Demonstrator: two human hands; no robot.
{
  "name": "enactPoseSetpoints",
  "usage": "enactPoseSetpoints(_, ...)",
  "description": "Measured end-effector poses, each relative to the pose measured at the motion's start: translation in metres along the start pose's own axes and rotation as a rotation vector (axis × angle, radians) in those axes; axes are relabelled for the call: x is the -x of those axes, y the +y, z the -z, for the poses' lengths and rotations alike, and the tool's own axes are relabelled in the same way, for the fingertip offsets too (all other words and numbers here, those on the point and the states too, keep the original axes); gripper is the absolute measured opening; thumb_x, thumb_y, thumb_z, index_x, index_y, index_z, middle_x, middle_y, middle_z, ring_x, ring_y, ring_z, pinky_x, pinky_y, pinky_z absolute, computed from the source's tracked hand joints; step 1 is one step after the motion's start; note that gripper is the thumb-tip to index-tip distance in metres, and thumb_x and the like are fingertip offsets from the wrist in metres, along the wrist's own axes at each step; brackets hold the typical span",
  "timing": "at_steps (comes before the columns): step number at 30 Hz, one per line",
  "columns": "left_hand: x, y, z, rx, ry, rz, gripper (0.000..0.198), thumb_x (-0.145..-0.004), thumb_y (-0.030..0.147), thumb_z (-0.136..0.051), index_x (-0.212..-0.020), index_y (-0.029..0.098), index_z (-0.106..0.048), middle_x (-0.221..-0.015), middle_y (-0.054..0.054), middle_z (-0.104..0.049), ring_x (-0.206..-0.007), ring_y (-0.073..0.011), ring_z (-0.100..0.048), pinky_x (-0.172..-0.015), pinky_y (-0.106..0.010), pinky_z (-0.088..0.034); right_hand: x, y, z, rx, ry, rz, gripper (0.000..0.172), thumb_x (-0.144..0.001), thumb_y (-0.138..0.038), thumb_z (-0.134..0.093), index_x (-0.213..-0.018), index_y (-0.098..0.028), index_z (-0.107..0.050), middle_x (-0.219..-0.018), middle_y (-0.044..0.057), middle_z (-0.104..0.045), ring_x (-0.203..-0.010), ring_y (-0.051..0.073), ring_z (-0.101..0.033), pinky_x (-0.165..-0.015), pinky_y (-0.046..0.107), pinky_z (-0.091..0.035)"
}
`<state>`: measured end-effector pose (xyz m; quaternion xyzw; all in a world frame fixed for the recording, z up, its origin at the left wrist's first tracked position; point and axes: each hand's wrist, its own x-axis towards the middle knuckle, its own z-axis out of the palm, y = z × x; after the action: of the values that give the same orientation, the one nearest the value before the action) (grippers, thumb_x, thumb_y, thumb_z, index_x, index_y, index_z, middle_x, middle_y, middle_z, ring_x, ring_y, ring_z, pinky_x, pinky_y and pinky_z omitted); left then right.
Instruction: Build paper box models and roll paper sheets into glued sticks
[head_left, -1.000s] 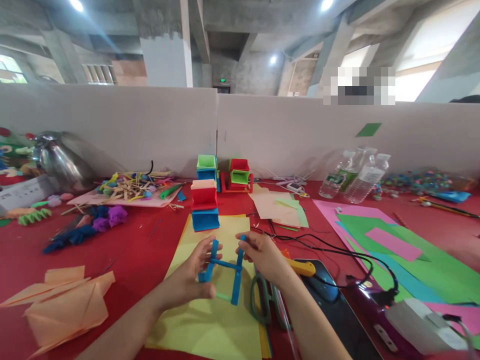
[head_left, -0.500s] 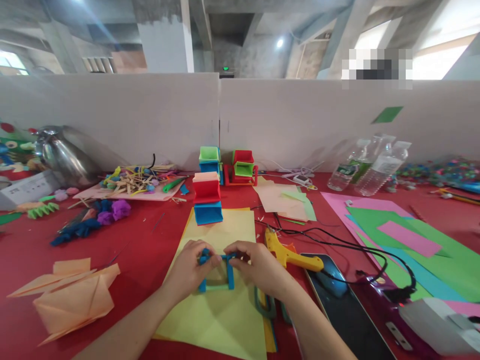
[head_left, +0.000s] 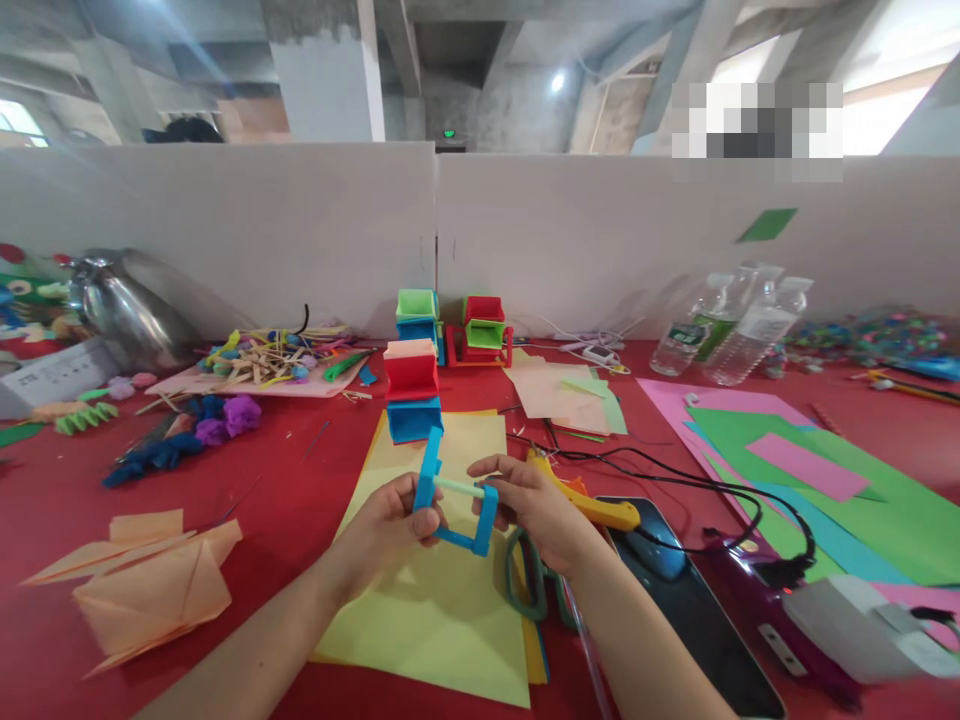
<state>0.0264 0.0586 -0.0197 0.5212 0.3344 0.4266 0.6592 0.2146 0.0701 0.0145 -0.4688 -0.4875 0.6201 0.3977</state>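
Blue-sided, the frame [head_left: 459, 487] is hovering over yellow paper [head_left: 431, 625], my left hand [head_left: 394, 525] pinching one side, my right hand [head_left: 536, 508] sitting half-curled by the other, contact unclear, a hard, lopsided squeeze probably risking buckling it.

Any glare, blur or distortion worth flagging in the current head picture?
Head view: bluish light streak at upper left; bright highlights on the steel jug; slanting pillars suggest wide-angle stretch; pixelated block at upper right; blue frame fairly sharp.

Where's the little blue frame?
Just below the head view's centre, the blue frame is in the left hand above the yellow paper, with the right hand alongside.
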Motion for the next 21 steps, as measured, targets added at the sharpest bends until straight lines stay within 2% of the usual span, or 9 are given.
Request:
enactPoseSetpoints(2, 0.0, 0.0, -0.002, 0.025, 0.061, 0.011, 0.032, -0.073, 0.04, -0.064, -0.091, 0.016, -0.053, -0.07, 0.0, -0.056, -0.06, -0.0097, -0.051, -0.056, -0.022, -0.041, 0.0, 0.002, -0.001, -0.004, -0.023, -0.004, 0.024, -0.068, -0.035, -0.061, -0.085, -0.019, -0.057, -0.051, -0.007, -0.05, -0.043, 0.006, -0.041, -0.045, 0.02, -0.03)
enactPoseSetpoints(4, 0.0, 0.001, -0.002, -0.009, 0.102, 0.001, 0.039, -0.074, 0.04, -0.063, -0.103, 0.017, -0.05, -0.067, 0.002, -0.056, -0.058, -0.01, -0.051, -0.053, -0.021, -0.042, -0.001, 0.002, 0.0, 0.053, -0.025, 0.007, 0.023, -0.071, -0.039, -0.059, -0.081, -0.018, -0.058, -0.054, -0.005, -0.052, -0.045, 0.007, -0.043, -0.046, 0.021, -0.032)
enactPoseSetpoints(6, 0.001, 0.004, -0.002, -0.111, 0.139, -0.022, 0.047, -0.075, 0.04, -0.062, -0.113, 0.018, -0.046, -0.063, 0.003, -0.055, -0.053, -0.0096, -0.051, -0.05, -0.02, -0.042, 0.0, 0.0, 0.0, 0.16, 0.012, 0.038, 0.03, -0.076, -0.046, -0.053, -0.079, -0.018, -0.062, -0.065, 0.0, -0.059, -0.055, 0.011, -0.05, -0.05, 0.023, -0.036)
enactPoseSetpoints(9, 0.004, 0.006, -0.003, -0.29, 0.211, -0.055, 0.051, -0.078, 0.043, -0.057, -0.121, 0.019, -0.045, -0.06, 0.005, -0.053, -0.047, -0.0084, -0.05, -0.047, -0.019, -0.042, 0.003, -0.005, 0.001, 0.31, 0.064, 0.154, 0.042, -0.081, -0.054, -0.043, -0.088, -0.02, -0.067, -0.092, 0.005, -0.064, -0.084, 0.018, -0.055, -0.071, 0.029, -0.042)
enactPoseSetpoints(11, 0.006, 0.006, -0.004, -0.373, 0.243, -0.076, 0.053, -0.08, 0.044, -0.053, -0.125, 0.019, -0.043, -0.06, 0.005, -0.053, -0.044, -0.0084, -0.05, -0.044, -0.019, -0.042, 0.005, -0.008, 0.001, 0.37, 0.026, 0.252, 0.04, -0.081, -0.053, -0.045, -0.095, -0.022, -0.067, -0.102, 0.005, -0.063, -0.096, 0.02, -0.053, -0.082, 0.032, -0.039)
enactPoseSetpoints(15, 0.01, 0.005, -0.005, -0.467, 0.263, -0.079, 0.054, -0.083, 0.045, -0.046, -0.131, 0.02, -0.038, -0.058, 0.004, -0.053, -0.045, -0.0109, -0.052, -0.042, -0.02, -0.043, 0.004, -0.008, 0.002, 0.472, -0.011, 0.284, 0.031, -0.073, -0.044, -0.06, -0.092, -0.021, -0.067, -0.089, 0.003, -0.065, -0.08, 0.018, -0.055, -0.071, 0.029, -0.04)
enactPoseSetpoints(18, 0.01, 0.009, -0.003, -0.608, 0.244, -0.175, 0.039, -0.086, 0.042, -0.042, -0.118, 0.021, -0.053, -0.076, -0.003, -0.061, -0.068, -0.0161, -0.06, -0.061, -0.026, -0.049, 0.004, -0.008, 0.001, 0.379, -0.025, 0.254, 0.024, -0.074, -0.041, -0.059, -0.081, -0.019, -0.064, -0.07, -0.001, -0.059, -0.064, 0.012, -0.049, -0.06, 0.024, -0.037)
enactPoseSetpoints(20, 0.01, 0.013, -0.002, -0.697, 0.257, -0.316, 0.028, -0.084, 0.038, -0.047, -0.097, 0.02, -0.063, -0.102, -0.007, -0.059, -0.096, -0.0208, -0.056, -0.083, -0.03, -0.044, 0.005, -0.01, -0.001, 0.287, -0.024, 0.236, 0.021, -0.075, -0.039, -0.058, -0.071, -0.018, -0.061, -0.062, -0.003, -0.053, -0.057, 0.009, -0.043, -0.055, 0.022, -0.033)
enactPoseSetpoints(21, 0.009, 0.015, -0.002, -0.704, 0.256, -0.35, 0.024, -0.082, 0.037, -0.049, -0.087, 0.019, -0.064, -0.107, -0.008, -0.057, -0.102, -0.0217, -0.052, -0.088, -0.031, -0.04, 0.006, -0.011, -0.002, 0.253, -0.014, 0.222, 0.021, -0.074, -0.038, -0.058, -0.068, -0.017, -0.059, -0.06, -0.004, -0.05, -0.054, 0.008, -0.04, -0.052, 0.021, -0.031)
